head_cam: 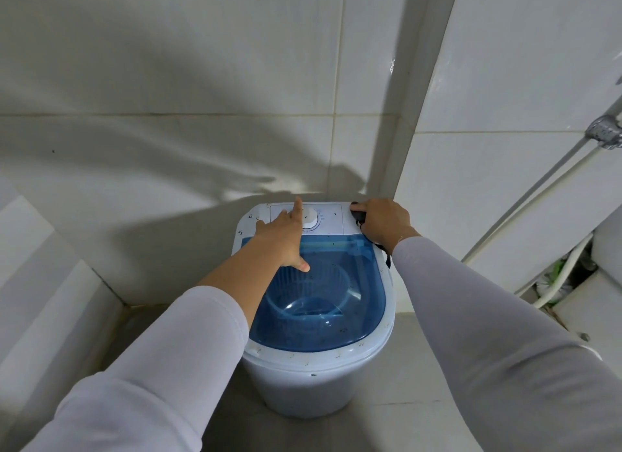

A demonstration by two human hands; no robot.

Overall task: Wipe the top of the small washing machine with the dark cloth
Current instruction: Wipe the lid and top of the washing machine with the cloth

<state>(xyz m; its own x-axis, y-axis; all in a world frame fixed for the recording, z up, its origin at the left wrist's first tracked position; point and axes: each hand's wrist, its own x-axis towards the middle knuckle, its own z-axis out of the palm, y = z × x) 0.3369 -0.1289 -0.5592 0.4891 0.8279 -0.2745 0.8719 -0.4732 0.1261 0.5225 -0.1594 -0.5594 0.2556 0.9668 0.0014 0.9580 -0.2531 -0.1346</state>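
A small white washing machine with a see-through blue lid stands on the floor against the tiled wall. Its white control panel holds a round dial. My left hand lies flat across the panel's left part and the lid's far edge, fingers spread, index finger beside the dial. My right hand presses on the machine's far right corner, closed over the dark cloth. Only a small dark part of the cloth shows in front of the fingers, and a strip hangs below the wrist.
Tiled walls close in behind and to the right of the machine. A white hose and a metal tap fitting are on the right wall. A low white ledge runs along the left. Small dark specks dot the machine's rim.
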